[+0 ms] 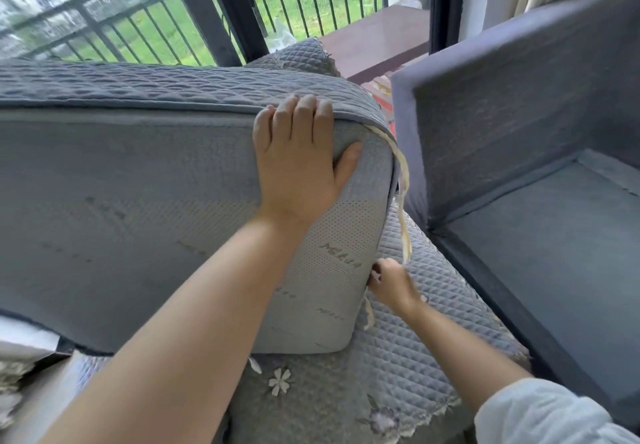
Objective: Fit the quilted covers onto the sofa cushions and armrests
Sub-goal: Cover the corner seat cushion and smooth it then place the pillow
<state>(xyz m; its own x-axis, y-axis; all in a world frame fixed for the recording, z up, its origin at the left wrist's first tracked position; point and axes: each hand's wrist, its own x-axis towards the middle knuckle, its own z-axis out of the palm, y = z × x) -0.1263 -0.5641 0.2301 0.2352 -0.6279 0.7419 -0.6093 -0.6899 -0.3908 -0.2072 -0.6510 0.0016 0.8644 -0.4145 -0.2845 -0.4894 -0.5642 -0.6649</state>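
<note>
A big grey sofa cushion (138,218) stands on edge in front of me. A grey quilted cover (156,85) lies over its top edge. My left hand (298,156) rests flat on the cushion's upper right corner, fingers spread over the cover's hem. A cream elastic strap (403,201) hangs from that corner down the cushion's right side. My right hand (389,279) is closed on the strap's lower end at the cushion's lower right edge. Below lies another quilted cover (433,305) with embroidered flowers and a lace hem.
A bare grey armchair (519,132) without a seat cushion stands to the right, close to the cushion. Behind are a dark window frame (225,4), balcony railings and a brown ledge (377,38). Curtains hang at the top right.
</note>
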